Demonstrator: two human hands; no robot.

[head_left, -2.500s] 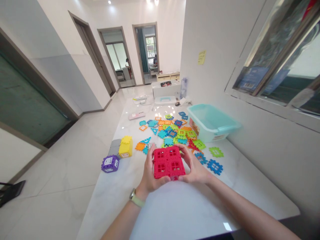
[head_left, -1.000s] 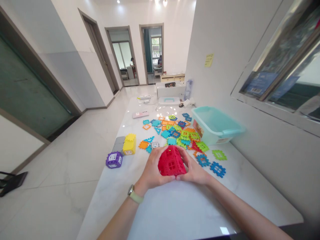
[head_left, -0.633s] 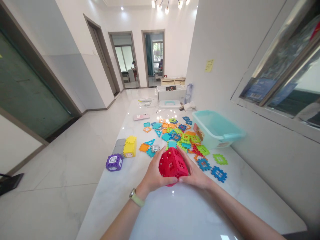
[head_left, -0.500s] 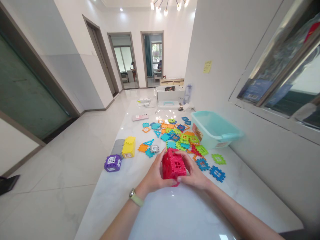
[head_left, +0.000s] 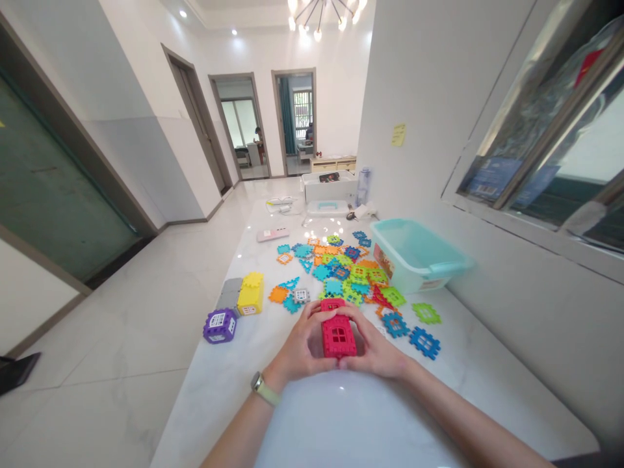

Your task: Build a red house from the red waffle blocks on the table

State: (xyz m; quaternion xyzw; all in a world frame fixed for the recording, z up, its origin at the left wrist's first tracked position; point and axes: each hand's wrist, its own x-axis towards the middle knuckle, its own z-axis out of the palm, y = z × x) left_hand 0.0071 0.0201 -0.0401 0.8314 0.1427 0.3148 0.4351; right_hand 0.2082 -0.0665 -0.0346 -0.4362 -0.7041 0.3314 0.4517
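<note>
Between my two hands is a red box built of interlocking plastic panels (head_left: 338, 337), with a window-shaped cutout facing me. My left hand (head_left: 301, 348), a watch on its wrist, wraps the box's left side. My right hand (head_left: 375, 346) grips it from the right, and the fingers of both hands meet over its upper part. Just beyond lies a spread of loose panels (head_left: 334, 270) in blue, green, orange and red. Over to the left stand a purple box (head_left: 219, 326), a yellow box (head_left: 250, 296) and a grey box (head_left: 229, 296), built of similar panels.
A mint-green plastic tub (head_left: 414, 250) stands at the right by the wall. Two blue panels, one of them nearer me (head_left: 425, 342), and a green panel (head_left: 427, 313) lie right of my hands. Farther back are a pink phone-like object (head_left: 273, 234) and a white box (head_left: 329, 187).
The red box has turned so its window side faces me more squarely. My fingers have shifted over its top. The camera view has tipped slightly upward.
</note>
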